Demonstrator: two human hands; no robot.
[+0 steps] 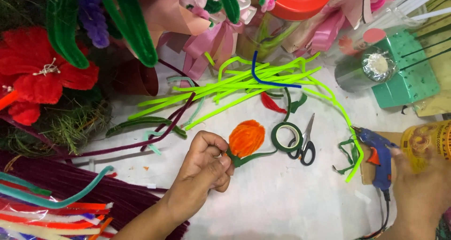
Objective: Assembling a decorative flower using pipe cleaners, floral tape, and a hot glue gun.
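**Orange bud pinched in our left fingers, right hand at the glue gun**

We are pinching the green-wrapped stem of an orange pipe-cleaner flower bud point(247, 137) with our left hand point(204, 167), the fingers curled tight around the stem so that the fuzzy orange head is standing just beyond our fingertips. A strand of green tape is trailing from the stem, away from our thumb, to the roll of green floral tape point(287, 136) lying just past the bud. The black-handled scissors point(306, 141) are resting against that roll, on its far side from our fingers.

Our right hand point(420, 193) is resting at the grip of the blue glue gun point(378, 155), its nozzle pointing away from our fingers; we cannot tell whether those fingers are closing on it, as the hand is blurred and partly cut off. Beyond both hands, a heap of lime-green pipe cleaners point(244, 82) is sprawling across the white table point(282, 202). Off our left wrist, a bundle of coloured pipe cleaners point(51, 212) is lying.
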